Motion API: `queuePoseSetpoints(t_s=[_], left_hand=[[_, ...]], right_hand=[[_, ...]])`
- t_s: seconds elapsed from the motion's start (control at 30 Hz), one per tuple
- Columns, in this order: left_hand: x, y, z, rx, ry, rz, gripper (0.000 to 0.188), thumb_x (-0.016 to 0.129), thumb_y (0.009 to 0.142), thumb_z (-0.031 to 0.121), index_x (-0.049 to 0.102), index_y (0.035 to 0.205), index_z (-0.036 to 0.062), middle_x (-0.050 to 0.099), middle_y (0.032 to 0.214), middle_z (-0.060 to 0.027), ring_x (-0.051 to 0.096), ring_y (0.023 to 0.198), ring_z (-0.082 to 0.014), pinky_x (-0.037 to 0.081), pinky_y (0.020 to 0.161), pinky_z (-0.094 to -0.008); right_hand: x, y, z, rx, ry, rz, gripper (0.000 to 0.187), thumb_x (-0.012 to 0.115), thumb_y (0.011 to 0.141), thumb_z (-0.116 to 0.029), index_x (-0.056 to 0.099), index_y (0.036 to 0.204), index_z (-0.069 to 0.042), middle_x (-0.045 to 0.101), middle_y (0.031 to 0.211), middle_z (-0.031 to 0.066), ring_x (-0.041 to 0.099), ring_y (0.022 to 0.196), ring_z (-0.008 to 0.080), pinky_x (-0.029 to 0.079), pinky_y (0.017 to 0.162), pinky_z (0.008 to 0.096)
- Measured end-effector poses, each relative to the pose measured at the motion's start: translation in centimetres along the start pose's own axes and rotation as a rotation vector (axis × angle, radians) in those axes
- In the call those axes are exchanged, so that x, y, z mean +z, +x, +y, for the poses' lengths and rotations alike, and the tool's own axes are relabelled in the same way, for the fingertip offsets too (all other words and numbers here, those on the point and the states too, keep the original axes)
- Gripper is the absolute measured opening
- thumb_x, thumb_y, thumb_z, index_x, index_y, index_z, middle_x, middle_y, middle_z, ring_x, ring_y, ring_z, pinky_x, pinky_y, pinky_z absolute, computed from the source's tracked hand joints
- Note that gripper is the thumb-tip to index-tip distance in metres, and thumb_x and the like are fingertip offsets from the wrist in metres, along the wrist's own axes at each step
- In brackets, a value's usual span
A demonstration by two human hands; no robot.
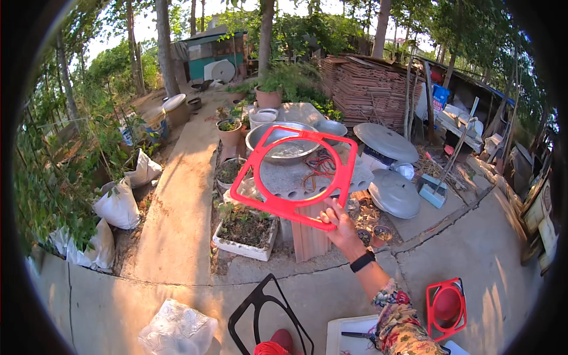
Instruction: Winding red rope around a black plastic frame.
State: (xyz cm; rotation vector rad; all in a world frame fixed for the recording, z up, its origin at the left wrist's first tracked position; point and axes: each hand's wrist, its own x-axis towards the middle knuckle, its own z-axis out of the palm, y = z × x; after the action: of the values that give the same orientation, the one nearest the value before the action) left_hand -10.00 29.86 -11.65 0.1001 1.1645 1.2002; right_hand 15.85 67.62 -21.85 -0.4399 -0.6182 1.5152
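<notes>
Concrete yard (473, 248); right arm (374, 280) outstretched; grip (343, 227) clasping red frame (283, 207) at corner.

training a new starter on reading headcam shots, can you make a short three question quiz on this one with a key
1. Which hand grips the red square frame?
2. True or false: the wrist of that hand is bare.
3. What colour is the large frame nearest the shoe? a) white b) black c) green

Key:
1. The right hand.
2. False; a black wristband is on it.
3. b
</notes>
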Motion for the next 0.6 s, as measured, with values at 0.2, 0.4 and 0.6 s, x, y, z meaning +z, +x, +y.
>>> queuePoseSetpoints(t_s=[0.2, 0.4, 0.6], left_hand=[[-1.6, -0.8, -1.7, 0.069, -0.048, 0.013, 0.023, 0.066, 0.079, -0.004, 0.062, 0.102, -0.0014, 0.065, 0.085, -0.0075, 0.063, 0.064, -0.0199, 0.055, 0.057, -0.0321], [-2.6, -2.1, -3.7, 0.154, -0.102, -0.008, 0.035, 0.065, 0.08, -0.002, 0.06, 0.114, -0.0045, 0.068, 0.094, -0.0115, 0.068, 0.07, -0.0244, 0.058, 0.061, -0.0345], [-3.9, -3.4, -5.5, 0.14, 0.093, -0.02, 0.033, 0.067, 0.079, 0.003, 0.061, 0.111, -0.0037, 0.067, 0.101, -0.0122, 0.067, 0.085, -0.0218, 0.056, 0.073, -0.0329]], right_hand=[[-2.1, -16.2, -9.1, 0.149, -0.067, -0.095, 0.041, 0.037, 0.107, -0.032, 0.059, 0.127, -0.003, 0.028, 0.048, -0.008, 0.042, 0.061, 0.0086, 0.04, 0.077, 0.0278], [-1.6, -26.2, -15.4, 0.214, -0.097, -0.07, 0.043, 0.034, 0.108, -0.032, 0.057, 0.13, -0.004, 0.026, 0.048, -0.0089, 0.04, 0.059, 0.0082, 0.037, 0.072, 0.0281], [-0.9, -35.2, -19.0, 0.158, -0.172, -0.144, 0.043, 0.031, 0.108, -0.031, 0.057, 0.131, -0.005, 0.026, 0.048, -0.0102, 0.038, 0.057, 0.0079, 0.035, 0.069, 0.0284]])
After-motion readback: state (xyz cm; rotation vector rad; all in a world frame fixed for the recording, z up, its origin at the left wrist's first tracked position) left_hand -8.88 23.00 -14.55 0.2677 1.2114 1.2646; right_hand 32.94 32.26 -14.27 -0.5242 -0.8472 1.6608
